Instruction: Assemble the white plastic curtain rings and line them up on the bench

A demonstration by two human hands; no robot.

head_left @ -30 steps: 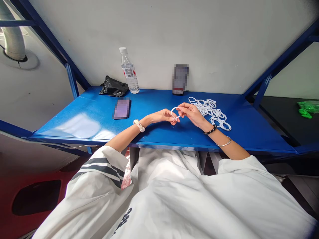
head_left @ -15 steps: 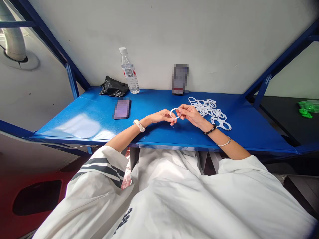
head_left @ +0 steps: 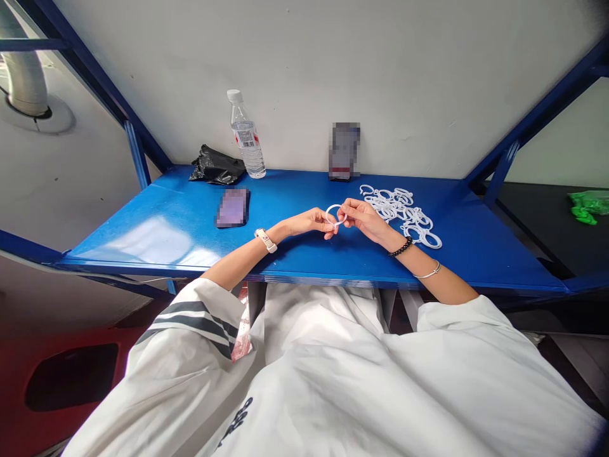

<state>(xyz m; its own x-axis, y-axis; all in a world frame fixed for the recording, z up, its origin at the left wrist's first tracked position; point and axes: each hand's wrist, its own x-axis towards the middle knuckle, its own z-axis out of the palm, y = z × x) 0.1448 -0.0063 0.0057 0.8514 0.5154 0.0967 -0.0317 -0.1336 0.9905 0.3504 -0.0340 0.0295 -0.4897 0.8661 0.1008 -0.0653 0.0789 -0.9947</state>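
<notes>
The person's left hand [head_left: 314,222] pinches one thin white plastic-looking ring [head_left: 329,211] at its lower edge, thumb and fingers closed on it, while the right hand [head_left: 359,216] grips the same ring at its right side between thumb and fingertips. The ring is held above the middle of the glossy blue rectangular table [head_left: 295,254], near its front edge. Just beyond the right hand lies a loose heap of similar white rings [head_left: 416,219], some overlapping (too tangled to count). At the back, a clear plastic bottle with a white cap [head_left: 248,143] stands beside a crumpled shiny black plastic bag [head_left: 216,166]. In front of the bag lies a flat dark-edged phone with a purplish face [head_left: 233,208] (its surface is pixelated), and another dark, pixelated rectangular device [head_left: 344,151] leans upright against the pale wall [head_left: 409,82].
</notes>
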